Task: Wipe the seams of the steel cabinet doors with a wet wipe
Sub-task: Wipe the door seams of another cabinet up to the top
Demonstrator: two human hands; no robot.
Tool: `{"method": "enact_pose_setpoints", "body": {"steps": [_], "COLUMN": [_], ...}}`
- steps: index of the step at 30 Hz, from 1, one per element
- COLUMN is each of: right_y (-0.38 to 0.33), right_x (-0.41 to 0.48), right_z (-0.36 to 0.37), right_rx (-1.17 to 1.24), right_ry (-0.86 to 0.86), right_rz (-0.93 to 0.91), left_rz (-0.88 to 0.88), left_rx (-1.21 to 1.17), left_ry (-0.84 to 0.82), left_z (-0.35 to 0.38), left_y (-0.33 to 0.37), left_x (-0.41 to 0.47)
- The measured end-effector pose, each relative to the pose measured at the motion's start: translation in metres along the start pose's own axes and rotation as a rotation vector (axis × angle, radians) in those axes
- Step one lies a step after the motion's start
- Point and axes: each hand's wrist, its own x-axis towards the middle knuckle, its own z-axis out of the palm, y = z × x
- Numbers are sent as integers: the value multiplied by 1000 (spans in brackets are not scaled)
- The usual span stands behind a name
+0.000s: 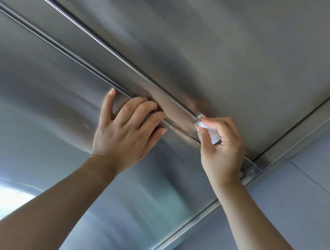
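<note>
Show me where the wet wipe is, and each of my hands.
wet wipe [213, 134]: head view, the white wad between thumb and fingers.
right hand [224, 153]: head view, back of the hand pinching it.
left hand [124, 134]: head view, back of the hand, fingers hooked over the door edge [180, 129].

Bright daylight, soft glare lower-left.
</note>
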Motion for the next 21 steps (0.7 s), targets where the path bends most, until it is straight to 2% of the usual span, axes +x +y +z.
{"method": "enact_pose_setpoints", "body": {"steps": [10,17,21], "right_y": [9,-28,-2], "right_x": [-4,26,8], "right_z": [-12,14,-1], "right_rx": [33,151,140], "right_ry": [-11,-89,-49], "right_rz": [78,-4,25], "left_rz": [-5,-11,-18], "left_rx": [-3,-5,-7], "left_ry": [-14,-1,1], "left_z": [-2,0,0], "left_y": [-1,-1,0], "left_x": [2,0,1]}}
